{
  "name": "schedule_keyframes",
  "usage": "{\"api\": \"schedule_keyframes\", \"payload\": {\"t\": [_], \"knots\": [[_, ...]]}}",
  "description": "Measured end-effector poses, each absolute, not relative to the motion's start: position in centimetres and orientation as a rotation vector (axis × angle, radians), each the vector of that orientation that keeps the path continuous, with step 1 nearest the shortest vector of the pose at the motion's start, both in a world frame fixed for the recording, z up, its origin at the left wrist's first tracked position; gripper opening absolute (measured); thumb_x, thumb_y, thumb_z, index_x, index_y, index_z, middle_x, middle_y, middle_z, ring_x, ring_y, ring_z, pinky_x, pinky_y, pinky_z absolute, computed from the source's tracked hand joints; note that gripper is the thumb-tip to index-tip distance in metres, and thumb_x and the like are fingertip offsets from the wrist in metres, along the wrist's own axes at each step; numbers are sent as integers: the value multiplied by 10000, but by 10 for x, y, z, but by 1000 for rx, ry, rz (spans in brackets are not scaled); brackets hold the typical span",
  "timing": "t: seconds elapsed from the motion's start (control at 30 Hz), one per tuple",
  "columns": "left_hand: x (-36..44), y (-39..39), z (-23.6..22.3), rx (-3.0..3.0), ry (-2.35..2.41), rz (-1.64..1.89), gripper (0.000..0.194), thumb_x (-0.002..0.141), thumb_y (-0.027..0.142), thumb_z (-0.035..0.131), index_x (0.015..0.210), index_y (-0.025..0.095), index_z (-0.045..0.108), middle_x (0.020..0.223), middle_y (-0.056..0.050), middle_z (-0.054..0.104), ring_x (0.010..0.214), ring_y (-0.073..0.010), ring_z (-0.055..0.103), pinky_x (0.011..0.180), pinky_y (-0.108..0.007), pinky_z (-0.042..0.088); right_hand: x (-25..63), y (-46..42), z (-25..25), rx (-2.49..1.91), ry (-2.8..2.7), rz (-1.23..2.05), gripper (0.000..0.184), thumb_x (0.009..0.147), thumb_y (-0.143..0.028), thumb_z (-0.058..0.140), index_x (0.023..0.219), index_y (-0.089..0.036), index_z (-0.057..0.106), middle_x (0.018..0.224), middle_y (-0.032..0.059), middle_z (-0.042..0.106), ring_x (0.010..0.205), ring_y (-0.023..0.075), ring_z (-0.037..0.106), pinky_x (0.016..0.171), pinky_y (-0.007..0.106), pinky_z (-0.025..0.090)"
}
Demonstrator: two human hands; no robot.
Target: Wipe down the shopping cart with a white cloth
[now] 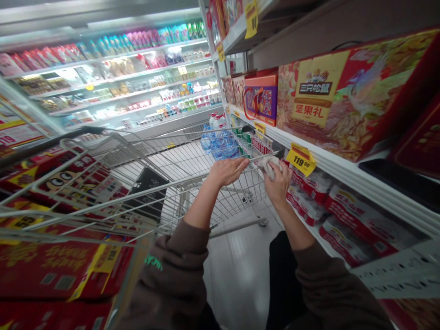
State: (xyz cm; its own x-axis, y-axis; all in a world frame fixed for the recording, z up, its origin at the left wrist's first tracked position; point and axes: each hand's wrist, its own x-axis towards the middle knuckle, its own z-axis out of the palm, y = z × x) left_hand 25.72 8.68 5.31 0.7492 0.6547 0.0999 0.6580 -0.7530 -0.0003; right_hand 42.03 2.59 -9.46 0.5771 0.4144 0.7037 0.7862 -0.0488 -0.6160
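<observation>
My left hand [227, 171] lies curled over the top rail of a wire shopping cart [192, 158], gripping it. My right hand [277, 184] holds a crumpled white packet [268, 167] against the same rail, and part of the packet is hidden by my fingers. Brown sleeves cover both forearms up to the wrists. Inside the cart, beyond my hands, stands shrink-wrapped bottled water [220, 144]. A dark flat package [146, 192] lies nearer the cart's left side.
Shelves with large red gift boxes [347, 96] and a yellow price tag [300, 158] run close along the right. Stacked red cartons [51, 261] fill the lower left. A lit refrigerated display [120, 73] stands ahead. White floor shows below the cart.
</observation>
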Motion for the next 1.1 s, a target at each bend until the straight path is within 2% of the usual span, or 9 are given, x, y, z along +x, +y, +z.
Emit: {"api": "schedule_keyframes", "payload": {"t": [0.13,0.2,0.3,0.43,0.57,0.77,0.9,1.1], "knots": [[287,94,57,-3108,-919,-40,701,1045,602,29,1553,316,419,1607,34,459,1489,-203,429,1240,-415,314,418,37,-95,-1677,-1005,-422,361,897,-253,560,1223,-246,715,1392,120,599,1220,274,509,1015,464,464],[296,95,59,-3154,-995,35,701,1037,619,41,1602,320,328,1658,41,359,1520,-214,379,1250,-408,304,417,40,-101,-1694,-1024,-431,354,899,-252,548,1204,-229,727,1374,125,615,1190,265,520,1002,449,471],[298,96,62,-3190,-1123,97,744,1010,667,7,1611,342,303,1677,40,299,1542,-247,332,1273,-460,259,418,37,-115,-1734,-1049,-427,349,889,-244,553,1184,-225,737,1361,115,627,1177,258,519,993,428,462],[295,102,65,-3286,-1147,75,842,949,748,-60,1584,383,356,1667,50,287,1551,-265,304,1285,-503,215,415,30,-135,-1814,-1020,-350,320,882,-256,562,1143,-236,745,1339,96,646,1159,267,519,976,431,448],[295,108,64,-3345,-1151,90,862,927,775,-66,1579,402,356,1672,71,246,1569,-259,253,1301,-503,151,410,24,-149,-1801,-991,-324,315,899,-261,561,1158,-238,738,1341,108,640,1161,269,534,980,443,459],[297,104,63,-3316,-1171,74,865,933,769,-59,1586,381,354,1673,65,262,1572,-257,246,1302,-504,149,430,33,-118,-1726,-917,-464,362,920,-277,573,1248,-215,710,1392,134,591,1219,272,514,1057,458,441],[298,99,64,-3283,-1198,94,894,909,806,-47,1592,376,337,1677,48,275,1569,-265,263,1296,-525,147,445,44,-97,-1755,-927,-500,435,934,-309,573,1359,-259,651,1409,122,574,1234,278,489,1062,461,434],[296,96,67,-3333,-1233,56,992,860,863,-49,1578,337,390,1676,24,303,1567,-276,271,1302,-493,132,445,41,-121,-1863,-1035,-450,475,929,-288,556,1399,-291,628,1468,117,533,1228,295,461,1046,488,432]]}}
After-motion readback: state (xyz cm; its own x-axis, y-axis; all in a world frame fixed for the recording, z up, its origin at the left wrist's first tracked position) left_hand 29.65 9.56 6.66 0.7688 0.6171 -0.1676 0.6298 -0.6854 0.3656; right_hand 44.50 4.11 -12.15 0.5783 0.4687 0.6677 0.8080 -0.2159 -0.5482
